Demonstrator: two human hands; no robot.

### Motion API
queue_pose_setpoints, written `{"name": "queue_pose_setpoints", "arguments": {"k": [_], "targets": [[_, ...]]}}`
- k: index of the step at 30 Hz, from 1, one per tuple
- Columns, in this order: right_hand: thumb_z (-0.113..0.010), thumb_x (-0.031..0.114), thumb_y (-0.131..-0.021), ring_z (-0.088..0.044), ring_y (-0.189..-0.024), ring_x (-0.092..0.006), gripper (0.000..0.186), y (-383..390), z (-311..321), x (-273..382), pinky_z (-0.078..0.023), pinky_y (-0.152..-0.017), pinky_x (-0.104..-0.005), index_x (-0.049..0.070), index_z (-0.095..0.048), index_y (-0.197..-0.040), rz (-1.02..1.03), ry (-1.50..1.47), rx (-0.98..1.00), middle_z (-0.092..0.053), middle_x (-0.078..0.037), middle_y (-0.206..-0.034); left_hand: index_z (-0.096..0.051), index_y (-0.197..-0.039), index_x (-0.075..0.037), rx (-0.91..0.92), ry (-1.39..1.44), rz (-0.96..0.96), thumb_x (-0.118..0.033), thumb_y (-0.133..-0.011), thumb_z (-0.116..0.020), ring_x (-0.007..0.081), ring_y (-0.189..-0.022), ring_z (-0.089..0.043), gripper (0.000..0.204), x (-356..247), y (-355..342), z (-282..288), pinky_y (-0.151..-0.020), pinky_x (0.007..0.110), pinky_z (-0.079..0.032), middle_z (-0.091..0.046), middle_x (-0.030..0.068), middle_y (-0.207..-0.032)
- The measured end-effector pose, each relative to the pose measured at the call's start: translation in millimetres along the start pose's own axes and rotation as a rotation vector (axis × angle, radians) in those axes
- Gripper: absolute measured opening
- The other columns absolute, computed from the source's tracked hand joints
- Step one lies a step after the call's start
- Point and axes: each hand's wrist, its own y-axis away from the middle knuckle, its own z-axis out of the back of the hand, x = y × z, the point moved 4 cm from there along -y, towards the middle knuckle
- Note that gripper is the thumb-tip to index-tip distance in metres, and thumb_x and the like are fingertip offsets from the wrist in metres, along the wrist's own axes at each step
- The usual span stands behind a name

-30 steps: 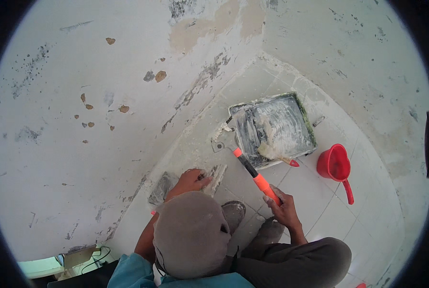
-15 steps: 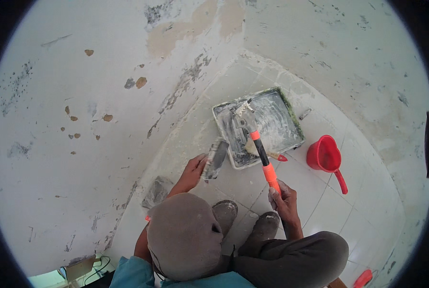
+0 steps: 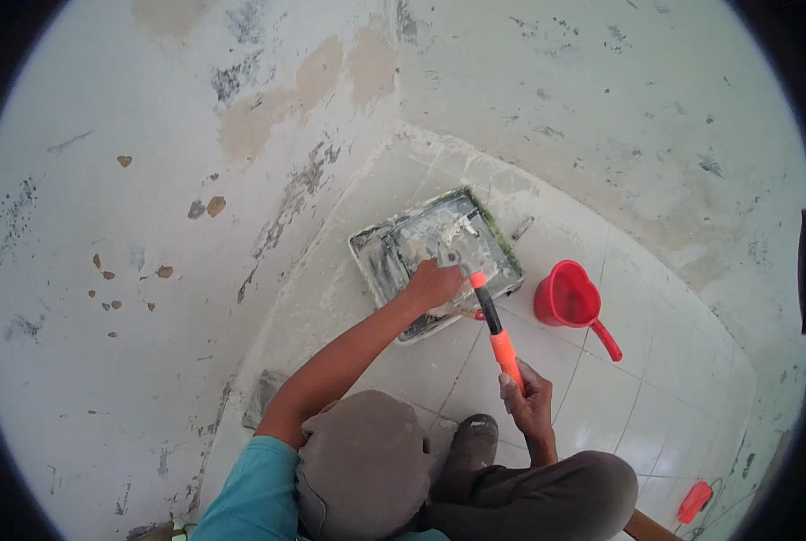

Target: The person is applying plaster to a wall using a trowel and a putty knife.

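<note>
Orange and black, the long-handled tool slants from the right hand towards 11 o'clock; that hand's fingers are wrapped round the lower grip, and the smeared head is over the tray. The left hand reaches to that head; whether its fingers grip anything is hidden. A steady right-hand hold, with the head kept above the tray, should stop stray paste reaching the tiled floor. Grey-white paste streaks the tray's inside, and a brush lies towards its 5 o'clock edge. At the tray's 3 o'clock stands a red dipper, its contents, if any, unclear.
</note>
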Motion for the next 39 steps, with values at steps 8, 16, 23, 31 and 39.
{"name": "queue_pose_setpoints", "arguments": {"k": [8, 16, 23, 31, 39], "targets": [[-0.075, 0.016, -0.095, -0.070, -0.088, -0.0188, 0.044, -6.9, 3.4, 12.6, -0.055, -0.083, -0.0330, -0.009, -0.064, -0.129, 0.176, 0.222, -0.095, -0.075, -0.016, -0.098, -0.068, -0.114, -0.004, -0.386, 0.322, 0.358, -0.036, -0.100, -0.060, 0.0409, -0.095, -0.071, 0.036, 46.6, 64.2, 6.4, -0.085, 0.051, -0.054, -0.071, 0.0231, -0.102], [-0.076, 0.021, -0.092, -0.074, -0.086, -0.0339, 0.044, -29.5, -36.4, 28.6, -0.057, -0.080, -0.0387, -0.001, -0.067, -0.129, 0.297, 0.529, 0.110, -0.074, -0.023, -0.099, -0.055, -0.149, -0.024, -0.518, -0.194, 0.146, -0.042, -0.101, -0.060, 0.0416, -0.144, -0.039, 0.052, 42.7, 167.8, 145.6, -0.120, 0.054, -0.030, -0.038, 0.0185, -0.160], [-0.076, 0.022, -0.091, -0.073, -0.083, -0.0359, 0.045, -23.7, -58.2, 27.0, -0.056, -0.076, -0.0406, 0.004, -0.067, -0.131, 0.377, 0.579, 0.158, -0.073, -0.021, -0.095, -0.048, -0.154, -0.030, -0.373, -0.237, 0.138, -0.055, -0.101, -0.053, 0.0388, -0.153, -0.027, 0.059, 63.5, 178.6, 130.2, -0.126, 0.053, -0.019, -0.023, 0.0191, -0.167], [-0.073, 0.026, -0.094, -0.072, -0.092, -0.0402, 0.043, -21.5, -69.0, 11.0, -0.057, -0.080, -0.0423, 0.004, -0.067, -0.130, 0.312, 0.577, 0.199, -0.073, -0.023, -0.102, -0.059, -0.145, -0.024, -0.396, -0.169, 0.167, -0.049, -0.099, -0.061, 0.0434, -0.149, -0.031, 0.052, 78.9, 189.4, 98.2, -0.123, 0.058, -0.023, -0.024, 0.0195, -0.166], [-0.072, 0.029, -0.095, -0.071, -0.090, -0.0410, 0.043, -26.4, -97.9, 10.4, -0.056, -0.078, -0.0446, 0.006, -0.067, -0.130, 0.291, 0.599, 0.284, -0.073, -0.023, -0.098, -0.063, -0.139, -0.019, -0.428, -0.166, 0.274, -0.046, -0.098, -0.063, 0.0418, -0.148, -0.032, 0.049, 98.1, 238.2, 78.7, -0.123, 0.060, -0.023, -0.027, 0.0195, -0.165]]}}
